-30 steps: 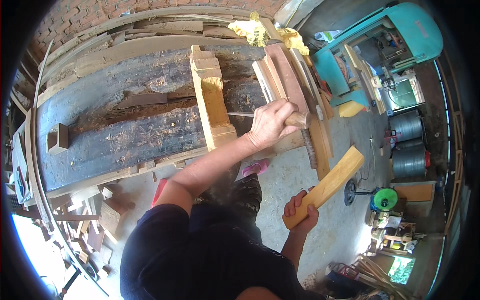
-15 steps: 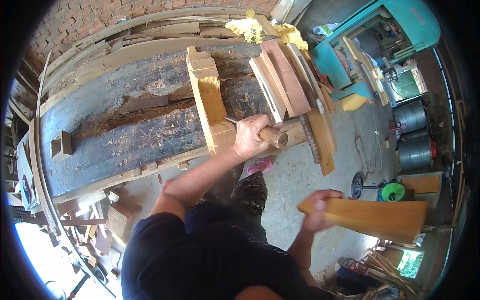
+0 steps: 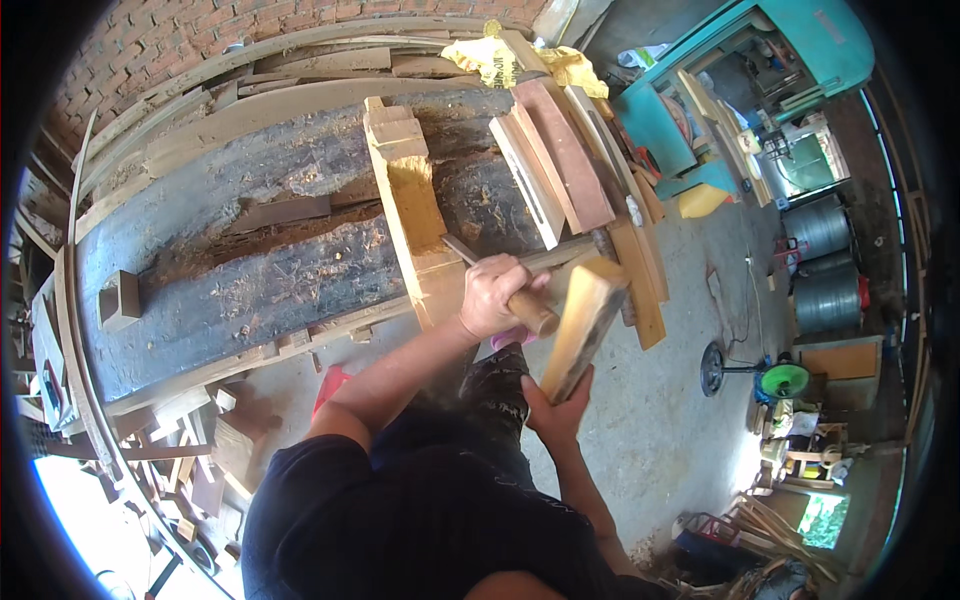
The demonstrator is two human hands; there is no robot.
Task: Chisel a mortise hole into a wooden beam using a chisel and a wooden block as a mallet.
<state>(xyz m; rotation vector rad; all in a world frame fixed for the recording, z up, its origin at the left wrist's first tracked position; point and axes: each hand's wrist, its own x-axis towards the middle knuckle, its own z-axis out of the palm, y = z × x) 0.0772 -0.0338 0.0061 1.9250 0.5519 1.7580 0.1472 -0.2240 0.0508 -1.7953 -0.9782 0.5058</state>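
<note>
My left hand (image 3: 490, 298) is closed around a chisel (image 3: 532, 314). Its round wooden handle points toward me, and its metal blade meets the edge of a hollow cut in a pale yellow timber piece (image 3: 400, 222). That timber lies across a dark, worn workbench (image 3: 300, 265), with its near end past the bench edge. In my right hand (image 3: 560, 407), fingers wrapped round the narrow end, is a thick wooden club (image 3: 580, 325). The club's broad head is raised right beside the chisel handle; from this angle I cannot tell whether they touch.
Stacked boards (image 3: 570, 160) lie on the bench's right end, some sticking out past its edge. A small hollow wooden block (image 3: 119, 300) sits at the left. Offcuts litter the floor at lower left. Beyond stand a teal machine (image 3: 655, 130) and a green-centred fan (image 3: 785, 380).
My right hand has swung the club leftward and upward, from far right to beside the chisel handle. My left hand still grips the chisel, its blade at the hollow.
</note>
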